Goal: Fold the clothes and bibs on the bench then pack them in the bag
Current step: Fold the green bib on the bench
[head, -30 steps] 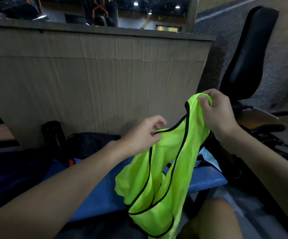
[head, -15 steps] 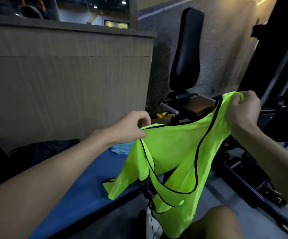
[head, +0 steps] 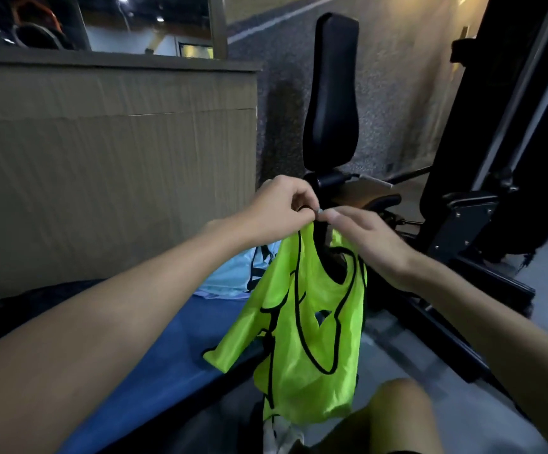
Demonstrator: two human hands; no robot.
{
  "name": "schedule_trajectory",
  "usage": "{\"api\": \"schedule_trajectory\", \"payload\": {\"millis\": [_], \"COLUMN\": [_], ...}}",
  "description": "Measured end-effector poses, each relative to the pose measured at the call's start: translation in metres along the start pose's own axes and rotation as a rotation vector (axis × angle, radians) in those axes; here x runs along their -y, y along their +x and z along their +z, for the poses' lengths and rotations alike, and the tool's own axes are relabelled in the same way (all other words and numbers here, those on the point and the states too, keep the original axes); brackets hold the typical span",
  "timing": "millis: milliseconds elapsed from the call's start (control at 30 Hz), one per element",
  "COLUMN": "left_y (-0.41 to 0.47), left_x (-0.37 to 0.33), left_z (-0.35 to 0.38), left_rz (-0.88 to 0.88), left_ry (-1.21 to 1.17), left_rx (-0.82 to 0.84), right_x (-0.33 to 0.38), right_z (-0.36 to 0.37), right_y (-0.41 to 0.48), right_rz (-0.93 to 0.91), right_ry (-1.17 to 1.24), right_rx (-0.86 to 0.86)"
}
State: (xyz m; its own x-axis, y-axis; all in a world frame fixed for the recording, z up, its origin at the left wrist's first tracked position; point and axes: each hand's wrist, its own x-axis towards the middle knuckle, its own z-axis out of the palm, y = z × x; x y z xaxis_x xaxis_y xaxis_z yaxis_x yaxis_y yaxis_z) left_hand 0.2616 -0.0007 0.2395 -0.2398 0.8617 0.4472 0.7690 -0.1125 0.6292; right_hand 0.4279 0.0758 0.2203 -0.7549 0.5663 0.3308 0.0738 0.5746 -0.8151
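both hands have come together since half a second ago, when they held the bib (head: 308, 322) stretched wide; its top straps now meet and the cloth hangs doubled; the left hand (head: 277, 209), fingers curled, pinches the bib's top edge; the right hand (head: 362, 239) meets it fingertip to fingertip, thumb and forefinger pinching the other strap; both forearms reach forward and converge; the bib, neon yellow with black trim, dangles in the air off the near edge of the blue bench (head: 167, 342), its lower end beside a bare knee (head: 400, 417); a pale blue garment (head: 230, 273) lies on the bench behind it, its black marks too blurred to read; a dark heap (head: 43, 298) sits at the bench's left end, and whether that is the bag i cannot tell; a black pad (head: 330, 93) stands upright beyond the hands
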Motion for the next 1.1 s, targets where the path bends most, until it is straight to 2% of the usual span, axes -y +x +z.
{"api": "schedule_trajectory", "payload": {"millis": [67,133,367,700,833,967,1100], "left_y": [0.001,0.001,-0.006,-0.009,-0.004,0.001,0.001], "left_x": [-0.003,-0.004,0.018,0.034,0.030,0.025,0.015], "left_z": [0.002,0.004,0.002,-0.003,0.003,0.012,0.017], "left_rz": [0.013,0.021,0.000,-0.046,-0.004,0.037,0.101], "left_ry": [0.026,0.040,0.214,0.155,0.179,0.163,0.144], "left_rx": [0.005,-0.002,0.056,0.026,-0.023,-0.040,-0.007], "right_x": [-0.007,-0.017,-0.031,-0.074,-0.076,-0.055,-0.044], "right_z": [0.003,0.004,-0.005,-0.034,-0.036,-0.026,-0.005], "right_y": [0.001,0.004,0.005,0.016,0.018,0.012,0.017], "right_rz": [-0.042,-0.072,-0.006,0.171,0.205,0.049,-0.052], "right_ry": [-0.202,-0.369,-0.285,-0.271,-0.243,-0.136,-0.158], "right_rx": [0.051,0.020,-0.139,-0.428,-0.350,-0.160,-0.014]}}
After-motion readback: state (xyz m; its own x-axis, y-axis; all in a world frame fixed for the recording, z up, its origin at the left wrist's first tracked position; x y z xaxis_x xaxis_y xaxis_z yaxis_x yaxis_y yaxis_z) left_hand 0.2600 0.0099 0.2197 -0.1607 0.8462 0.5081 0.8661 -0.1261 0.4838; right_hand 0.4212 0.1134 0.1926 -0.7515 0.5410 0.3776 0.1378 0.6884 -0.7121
